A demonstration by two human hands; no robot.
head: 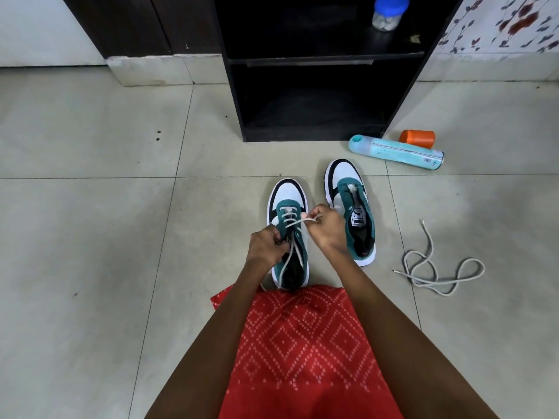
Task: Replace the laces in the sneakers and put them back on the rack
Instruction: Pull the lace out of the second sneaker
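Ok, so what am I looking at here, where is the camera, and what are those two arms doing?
There is no machine here. A person wears one camera on the head, and it looks down at their own arms. The left hand grips the edge of a half-laced sneaker on the tiled floor. The right hand pinches its grey lace in the fingers. The second sneaker stands beside it, unlaced, and a loose lace lies further right. Ahead stands a black rack, with a spray can and an orange cap on the floor near it.
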